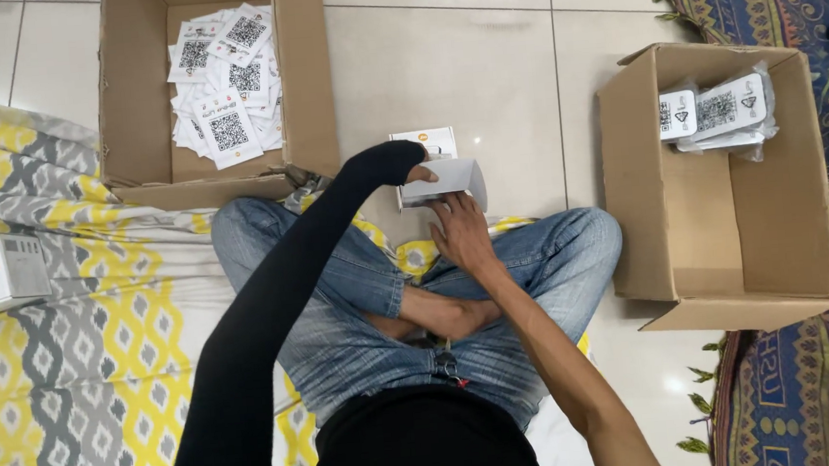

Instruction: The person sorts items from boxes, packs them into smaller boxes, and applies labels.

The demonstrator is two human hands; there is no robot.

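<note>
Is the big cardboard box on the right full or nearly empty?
Nearly empty. The open cardboard box on the right holds only a few bagged white packets against one wall; the rest of its inside is bare cardboard.

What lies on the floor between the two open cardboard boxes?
In the head view, between the left box and right box: bare tile, plus both hands on a small white box.

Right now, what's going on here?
A person sits cross-legged on the floor, both hands on a small white box in front of their knees. The left hand, in a black sleeve, has its grip on the box's top; the right hand supports it from below. A cardboard box of printed cards stands on the left, and another cardboard box holding bagged white packs on the right.
</note>
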